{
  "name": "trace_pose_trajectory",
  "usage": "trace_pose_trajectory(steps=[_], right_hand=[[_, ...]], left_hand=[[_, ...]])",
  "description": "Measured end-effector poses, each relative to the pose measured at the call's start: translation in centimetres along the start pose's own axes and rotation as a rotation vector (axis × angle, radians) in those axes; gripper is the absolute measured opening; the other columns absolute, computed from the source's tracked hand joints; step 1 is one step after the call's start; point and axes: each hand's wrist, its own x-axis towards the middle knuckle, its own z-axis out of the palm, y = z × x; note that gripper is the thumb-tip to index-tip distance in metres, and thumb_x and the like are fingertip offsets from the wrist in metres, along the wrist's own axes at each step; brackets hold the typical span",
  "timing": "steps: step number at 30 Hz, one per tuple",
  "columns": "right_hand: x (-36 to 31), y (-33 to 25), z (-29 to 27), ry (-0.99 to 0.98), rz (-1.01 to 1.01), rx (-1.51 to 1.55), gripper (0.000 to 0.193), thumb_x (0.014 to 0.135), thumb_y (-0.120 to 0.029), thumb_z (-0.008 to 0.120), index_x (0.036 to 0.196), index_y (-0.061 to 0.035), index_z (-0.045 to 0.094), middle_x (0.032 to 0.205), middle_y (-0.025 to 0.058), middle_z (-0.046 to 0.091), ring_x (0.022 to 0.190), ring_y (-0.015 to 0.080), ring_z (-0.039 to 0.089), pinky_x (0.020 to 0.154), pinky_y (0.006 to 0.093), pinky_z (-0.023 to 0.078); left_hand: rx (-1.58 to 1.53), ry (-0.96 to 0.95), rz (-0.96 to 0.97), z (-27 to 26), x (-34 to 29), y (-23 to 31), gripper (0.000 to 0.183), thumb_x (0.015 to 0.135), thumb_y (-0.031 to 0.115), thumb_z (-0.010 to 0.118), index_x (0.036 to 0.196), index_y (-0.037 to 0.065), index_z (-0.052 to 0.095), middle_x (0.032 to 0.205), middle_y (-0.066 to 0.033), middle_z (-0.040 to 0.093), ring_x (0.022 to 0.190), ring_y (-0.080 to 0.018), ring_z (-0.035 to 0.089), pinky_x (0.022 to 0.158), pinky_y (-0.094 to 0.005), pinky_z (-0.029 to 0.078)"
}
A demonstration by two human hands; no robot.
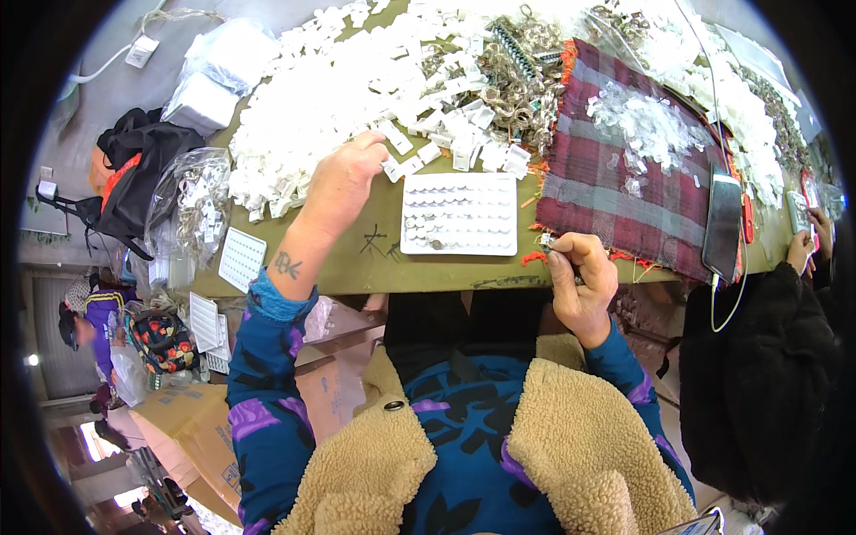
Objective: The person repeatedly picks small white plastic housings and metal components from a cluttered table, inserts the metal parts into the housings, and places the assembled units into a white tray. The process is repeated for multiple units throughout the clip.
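My left hand (349, 169) reaches to the near edge of a large heap of small white plastic pieces (312, 98). Its fingers are bent together and their tips are mostly hidden; what they hold cannot be made out. Beside them lies a loose white piece (395, 137). In front of me sits a white tray (459, 246) with rows of round hollows; a few rows on its left hold small shiny parts (428, 219). Right of the tray, my right hand (584, 283) pinches a small metal piece (546, 240) between thumb and forefinger, over the table's front edge.
A plaid cloth (575, 165) carries clear plastic bits (642, 125) and a phone (721, 223) with a white cable. Behind lie metal parts (526, 94). More trays (242, 259), bags (134, 165) and a cardboard box (192, 428) are at left. Another person's hand (800, 252) is at right.
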Motion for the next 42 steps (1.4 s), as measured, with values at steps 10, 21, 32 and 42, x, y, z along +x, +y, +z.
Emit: trace_pose_trajectory(steps=[10, 21, 32, 42], right_hand=[[0.0, 0.2, 0.2, 0.059, 0.11, 0.363, 0.01, 0.097, -0.001, 0.06, 0.106, -0.0003, 0.055, 0.085, 0.0001, 0.059, 0.071, 0.0034, 0.05, 0.062, 0.0191, 0.041], [-6.2, -10.7, 5.2, -0.381, 0.418, 0.943, 0.007, 0.104, -0.006, 0.048, 0.109, -0.0022, 0.047, 0.124, 0.0186, 0.057, 0.076, 0.0137, 0.063, 0.064, 0.0245, 0.053], [-7.3, -13.0, 5.5, -0.447, 0.407, 0.771, 0.01, 0.104, -0.01, 0.048, 0.107, -0.001, 0.045, 0.119, 0.0226, 0.061, 0.08, 0.0205, 0.07, 0.062, 0.0267, 0.057], [-7.0, -12.0, 8.3, -0.566, 0.441, 0.688, 0.007, 0.102, -0.004, 0.05, 0.107, 0.0006, 0.049, 0.095, 0.0116, 0.066, 0.072, 0.0132, 0.065, 0.06, 0.0241, 0.053]], left_hand=[[-0.034, 0.28, -0.09, -4.0, -3.4, 4.1, 0.005, 0.086, -0.001, 0.062, 0.089, 0.0, 0.058, 0.107, -0.0167, 0.067, 0.085, -0.0334, 0.068, 0.07, -0.039, 0.056], [-0.719, 0.34, -0.352, -3.8, -16.9, 17.5, 0.018, 0.077, -0.005, 0.075, 0.085, 0.001, 0.06, 0.088, -0.0134, 0.06, 0.076, -0.0315, 0.062, 0.064, -0.0361, 0.05], [-0.751, 0.469, -0.308, -2.9, -20.7, 19.4, 0.018, 0.079, -0.002, 0.073, 0.087, 0.0, 0.057, 0.083, -0.0149, 0.057, 0.074, -0.0351, 0.059, 0.062, -0.0402, 0.046], [-1.493, 0.375, -0.704, -2.7, -22.2, 18.7, 0.021, 0.09, 0.016, 0.075, 0.102, 0.002, 0.064, 0.092, -0.0031, 0.068, 0.079, -0.0068, 0.065, 0.063, -0.022, 0.054]])
